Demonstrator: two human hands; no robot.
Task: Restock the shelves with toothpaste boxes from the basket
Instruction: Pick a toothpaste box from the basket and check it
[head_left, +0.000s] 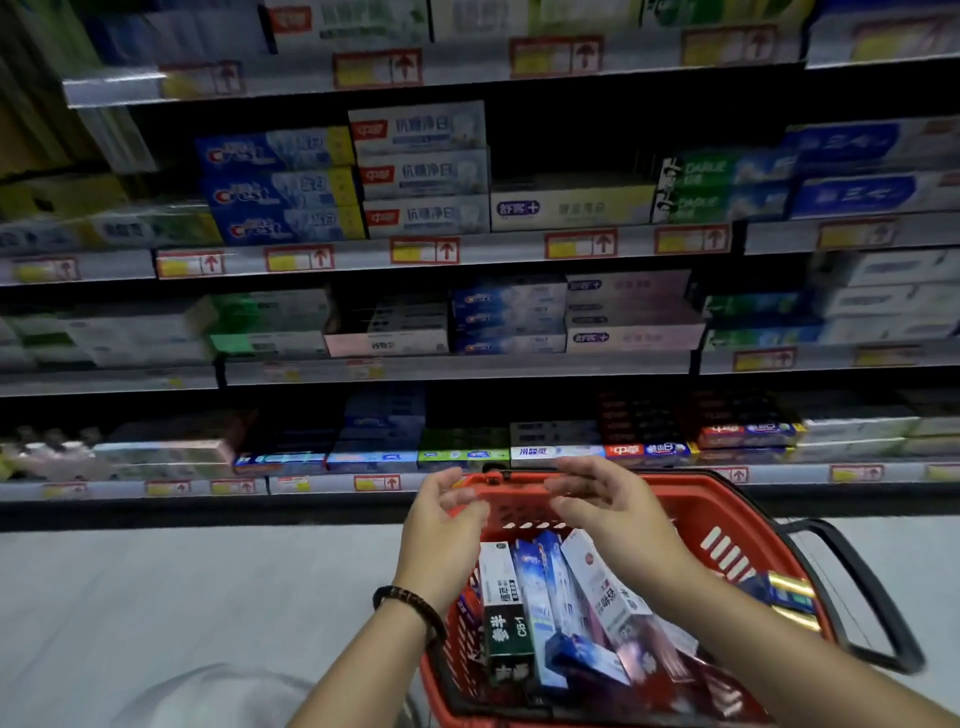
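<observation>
Red basket (727, 499) held the toothpaste boxes (535, 597), their long axes pointing toward the shelves (457, 366), just below the left hand (441, 525) and right hand (618, 509), both loose-fingered, holding nothing; the right hovered nearer the white box (602, 587).

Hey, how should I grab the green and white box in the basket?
Take the green and white box by its upper white end, coming from above. It stands nearly on end by the basket's left wall with a blue box tight against its right side, so only the top is free.
</observation>
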